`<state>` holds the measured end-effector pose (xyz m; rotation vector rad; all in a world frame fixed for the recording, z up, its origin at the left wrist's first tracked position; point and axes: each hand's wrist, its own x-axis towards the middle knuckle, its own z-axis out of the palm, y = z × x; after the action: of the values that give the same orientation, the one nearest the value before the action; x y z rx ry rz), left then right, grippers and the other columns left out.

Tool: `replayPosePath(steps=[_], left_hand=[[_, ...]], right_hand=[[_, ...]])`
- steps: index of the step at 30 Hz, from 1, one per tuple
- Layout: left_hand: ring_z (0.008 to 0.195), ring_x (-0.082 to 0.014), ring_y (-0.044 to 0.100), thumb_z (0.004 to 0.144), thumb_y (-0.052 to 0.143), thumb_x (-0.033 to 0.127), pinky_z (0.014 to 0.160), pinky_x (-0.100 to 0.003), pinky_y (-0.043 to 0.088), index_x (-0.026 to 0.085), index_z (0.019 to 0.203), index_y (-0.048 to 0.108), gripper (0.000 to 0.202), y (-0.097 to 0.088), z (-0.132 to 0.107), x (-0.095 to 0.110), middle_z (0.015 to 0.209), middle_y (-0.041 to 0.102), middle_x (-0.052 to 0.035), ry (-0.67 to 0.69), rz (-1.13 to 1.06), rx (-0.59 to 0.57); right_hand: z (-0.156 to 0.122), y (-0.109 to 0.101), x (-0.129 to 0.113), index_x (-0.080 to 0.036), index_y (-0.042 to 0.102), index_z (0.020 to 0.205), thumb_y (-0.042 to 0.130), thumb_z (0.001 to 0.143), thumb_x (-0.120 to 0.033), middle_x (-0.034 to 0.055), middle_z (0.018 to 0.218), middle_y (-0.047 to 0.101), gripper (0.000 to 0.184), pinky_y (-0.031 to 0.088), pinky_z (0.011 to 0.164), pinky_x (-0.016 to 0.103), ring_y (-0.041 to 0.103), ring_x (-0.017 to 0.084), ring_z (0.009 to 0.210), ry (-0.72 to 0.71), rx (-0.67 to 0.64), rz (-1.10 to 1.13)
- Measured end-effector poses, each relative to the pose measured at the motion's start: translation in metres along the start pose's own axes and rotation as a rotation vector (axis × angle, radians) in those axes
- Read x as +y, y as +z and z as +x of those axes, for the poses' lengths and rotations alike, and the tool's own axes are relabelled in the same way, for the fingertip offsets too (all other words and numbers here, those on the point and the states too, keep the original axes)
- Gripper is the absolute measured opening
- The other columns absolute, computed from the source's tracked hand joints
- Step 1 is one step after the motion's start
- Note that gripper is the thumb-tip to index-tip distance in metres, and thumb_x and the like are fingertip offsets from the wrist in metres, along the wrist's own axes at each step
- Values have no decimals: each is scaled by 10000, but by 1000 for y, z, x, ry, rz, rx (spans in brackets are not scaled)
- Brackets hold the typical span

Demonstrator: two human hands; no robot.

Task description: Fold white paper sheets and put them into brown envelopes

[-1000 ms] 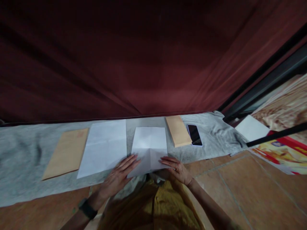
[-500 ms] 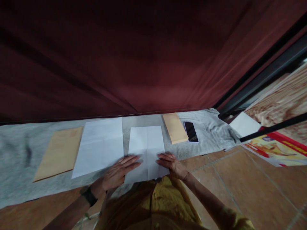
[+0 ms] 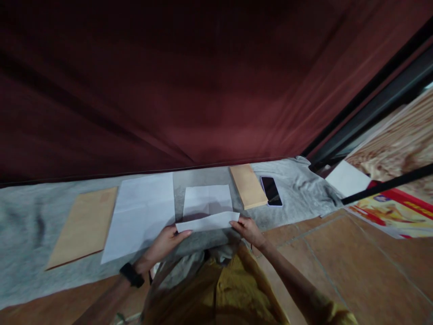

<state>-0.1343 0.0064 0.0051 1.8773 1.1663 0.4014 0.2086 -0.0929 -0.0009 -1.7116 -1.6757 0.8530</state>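
Note:
A white creased sheet of paper (image 3: 207, 201) lies on the grey cloth (image 3: 30, 212) in front of me, its near edge lifted off the cloth and curling toward the far side. My left hand (image 3: 164, 243) pinches the near left corner of that sheet. At the near right corner my right hand (image 3: 249, 229) pinches the sheet too. A second, larger white sheet (image 3: 142, 214) lies flat just left of it. On the far left rests a flat brown envelope (image 3: 83, 225).
A stack of brown envelopes (image 3: 246, 185) and a black phone (image 3: 271, 190) lie right of the sheet. A dark red curtain (image 3: 189, 85) hangs behind the cloth. Orange floor tiles (image 3: 352, 266) spread on the right, with a white paper (image 3: 347, 178) and printed sheets (image 3: 389, 210) beyond.
Both hands went from lying flat on the sheet's near edge to pinching its near corners. The near edge has been lifted and is folding away from me.

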Motion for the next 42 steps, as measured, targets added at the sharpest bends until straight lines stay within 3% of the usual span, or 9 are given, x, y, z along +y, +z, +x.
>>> replayPosePath(steps=[3, 5, 10, 13, 17, 21, 26, 33, 42], left_hand=[[914, -270, 735, 812, 638, 653, 832, -367, 602, 193, 958, 778, 502, 3, 6, 7, 987, 808, -67, -24, -186, 60], [928, -263, 725, 806, 635, 662, 840, -368, 592, 185, 999, 761, 530, 4, 10, 10, 1011, 800, -76, -46, -255, 105], [728, -194, 645, 869, 567, 619, 662, -284, 510, 217, 781, 671, 425, 8, 29, 17, 695, 684, -7, -142, -93, 277], [686, -175, 607, 922, 541, 509, 615, -260, 438, 232, 758, 635, 335, 8, 40, 27, 651, 637, 10, -195, 85, 330], [681, -161, 601, 979, 515, 392, 622, -259, 368, 229, 841, 644, 249, 8, 48, 43, 719, 660, 4, -280, 330, 321], [726, -175, 636, 1022, 477, 389, 624, -278, 331, 226, 941, 659, 257, 9, 51, 50, 774, 685, -11, -354, 462, 283], [784, -193, 675, 1039, 463, 394, 633, -289, 328, 215, 1009, 654, 263, 12, 54, 51, 844, 730, -34, -377, 523, 263], [864, -223, 723, 1045, 424, 416, 657, -293, 389, 219, 1078, 660, 310, 12, 57, 58, 950, 776, -67, -433, 550, 260], [900, -274, 749, 1045, 395, 453, 701, -323, 464, 214, 1160, 674, 385, 12, 62, 69, 973, 792, -116, -465, 660, 284]], right_hand=[[5, 5, -5, -194, 778, 992, 504, 1013, -463, 35, 875, 769, 384, 536, 756, 275, 712, 200, 819, 24, 72, 68], [9, 7, -9, -192, 767, 1010, 491, 1012, -451, 40, 880, 768, 378, 533, 752, 274, 707, 203, 825, 65, 108, 82], [24, 14, -19, -201, 715, 872, 462, 1021, -453, 23, 761, 720, 387, 481, 674, 246, 662, 182, 722, 217, 213, -46], [33, 18, -25, -217, 677, 821, 432, 1038, -470, 11, 726, 690, 414, 449, 655, 241, 651, 177, 700, 293, 283, -177], [39, 21, -30, -228, 690, 943, 370, 1074, -447, 28, 827, 730, 409, 442, 678, 243, 692, 186, 777, 351, 290, -254], [39, 19, -32, -223, 695, 956, 358, 1087, -461, 40, 846, 738, 432, 438, 689, 245, 708, 198, 838, 396, 260, -286], [40, 20, -34, -217, 707, 956, 407, 1081, -420, 37, 878, 752, 384, 426, 690, 230, 710, 177, 845, 382, 217, -331], [46, 19, -40, -230, 722, 981, 441, 1078, -374, 50, 942, 782, 330, 429, 677, 222, 730, 172, 867, 468, 197, -397], [54, 22, -48, -163, 706, 1092, 440, 1091, -365, 146, 970, 777, 335, 509, 772, 283, 767, 236, 902, 499, 193, -519]])
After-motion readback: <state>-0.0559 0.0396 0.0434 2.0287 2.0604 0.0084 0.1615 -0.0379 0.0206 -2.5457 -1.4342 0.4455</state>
